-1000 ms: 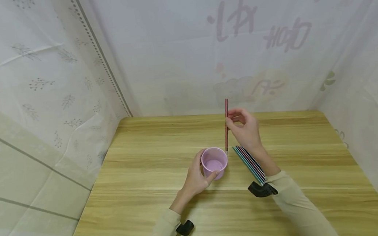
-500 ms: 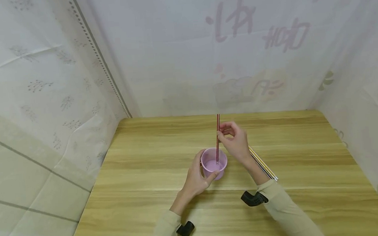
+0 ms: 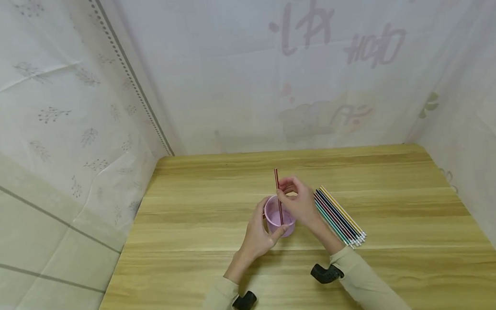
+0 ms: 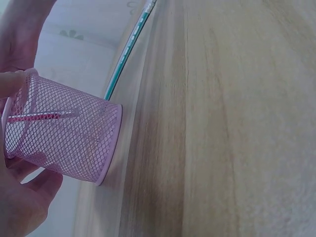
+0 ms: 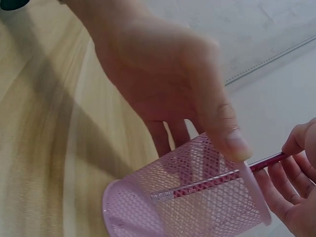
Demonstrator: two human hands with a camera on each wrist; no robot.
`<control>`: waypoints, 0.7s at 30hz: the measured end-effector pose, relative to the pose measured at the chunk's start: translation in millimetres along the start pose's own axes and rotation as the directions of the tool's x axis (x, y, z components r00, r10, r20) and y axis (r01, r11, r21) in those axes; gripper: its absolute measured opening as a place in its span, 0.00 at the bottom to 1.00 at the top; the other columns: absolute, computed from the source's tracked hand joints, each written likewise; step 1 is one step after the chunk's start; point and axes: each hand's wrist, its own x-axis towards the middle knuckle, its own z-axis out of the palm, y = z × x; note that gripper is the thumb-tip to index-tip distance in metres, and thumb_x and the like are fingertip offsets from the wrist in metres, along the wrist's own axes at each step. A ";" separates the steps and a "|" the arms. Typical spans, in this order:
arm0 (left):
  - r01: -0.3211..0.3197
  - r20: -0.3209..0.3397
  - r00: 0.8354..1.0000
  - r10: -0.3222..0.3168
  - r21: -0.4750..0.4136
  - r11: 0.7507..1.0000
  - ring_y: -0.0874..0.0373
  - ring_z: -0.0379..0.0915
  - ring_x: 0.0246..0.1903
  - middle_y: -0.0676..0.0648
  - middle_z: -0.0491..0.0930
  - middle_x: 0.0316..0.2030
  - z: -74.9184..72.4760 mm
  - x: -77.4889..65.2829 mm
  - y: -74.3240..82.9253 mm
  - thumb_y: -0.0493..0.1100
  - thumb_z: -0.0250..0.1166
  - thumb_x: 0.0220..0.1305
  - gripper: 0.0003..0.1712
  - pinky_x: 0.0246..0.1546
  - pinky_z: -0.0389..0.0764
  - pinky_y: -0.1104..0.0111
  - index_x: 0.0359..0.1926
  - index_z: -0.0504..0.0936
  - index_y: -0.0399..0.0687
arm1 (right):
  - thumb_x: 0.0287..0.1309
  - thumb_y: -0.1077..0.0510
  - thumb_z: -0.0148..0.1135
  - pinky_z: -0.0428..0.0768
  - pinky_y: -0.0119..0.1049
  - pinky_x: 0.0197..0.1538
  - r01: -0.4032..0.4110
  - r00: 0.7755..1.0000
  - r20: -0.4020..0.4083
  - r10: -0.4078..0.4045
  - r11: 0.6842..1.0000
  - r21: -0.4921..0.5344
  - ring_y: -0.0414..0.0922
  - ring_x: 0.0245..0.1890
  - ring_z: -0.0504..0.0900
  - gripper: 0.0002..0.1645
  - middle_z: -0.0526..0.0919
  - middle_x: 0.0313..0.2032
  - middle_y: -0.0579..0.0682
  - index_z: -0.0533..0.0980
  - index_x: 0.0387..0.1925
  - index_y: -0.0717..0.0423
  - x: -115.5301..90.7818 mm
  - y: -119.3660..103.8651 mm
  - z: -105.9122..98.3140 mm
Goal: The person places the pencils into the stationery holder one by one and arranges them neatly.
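A pink mesh pen cup (image 3: 273, 214) stands upright on the wooden table, gripped by my left hand (image 3: 255, 233), with the thumb at the near rim and the fingers round the far side. My right hand (image 3: 302, 206) pinches a red pencil (image 3: 277, 181) between thumb and fingers above the cup's mouth. The pencil's lower part is inside the cup, metal-and-eraser end down. Through the mesh in the right wrist view, that end (image 5: 162, 196) shows above the cup's base (image 5: 113, 212).
A row of several pencils (image 3: 340, 215), green, red, dark and yellow, lies on the table (image 3: 406, 196) right of the cup, under the right forearm's edge. A patterned cloth (image 3: 225, 79) hangs behind and at both sides. Black wrist-worn devices (image 3: 327, 273) sit on both wrists.
My right hand has moved left and down, bringing the red pencil from beside the cup into its mouth. The forearm now uncovers more of the row of pencils. My left hand stays put.
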 end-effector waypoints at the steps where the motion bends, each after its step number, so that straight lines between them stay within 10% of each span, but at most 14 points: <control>1: 0.003 0.004 1.000 -0.003 -0.001 1.000 0.46 0.73 0.62 0.41 0.70 0.66 0.0 -0.1 -0.1 0.50 0.74 0.58 0.50 0.58 0.83 0.52 0.75 0.58 0.45 | 0.59 0.71 0.64 0.87 0.27 0.39 0.001 1.000 -0.001 -0.001 1.000 -0.006 0.47 0.37 0.85 0.12 0.85 0.38 0.62 0.78 0.46 0.66 -1.3 1.2 0.5; 21: -0.077 -0.025 0.997 0.076 -0.036 0.996 0.43 0.74 0.60 0.37 0.73 0.63 1.4 1.1 -2.5 0.40 0.75 0.53 0.50 0.61 0.80 0.49 0.73 0.59 0.38 | 0.61 0.72 0.62 0.87 0.26 0.38 0.001 0.999 -0.052 -0.002 1.000 -0.008 0.45 0.36 0.84 0.10 0.84 0.40 0.67 0.78 0.45 0.71 -3.2 8.6 -18.1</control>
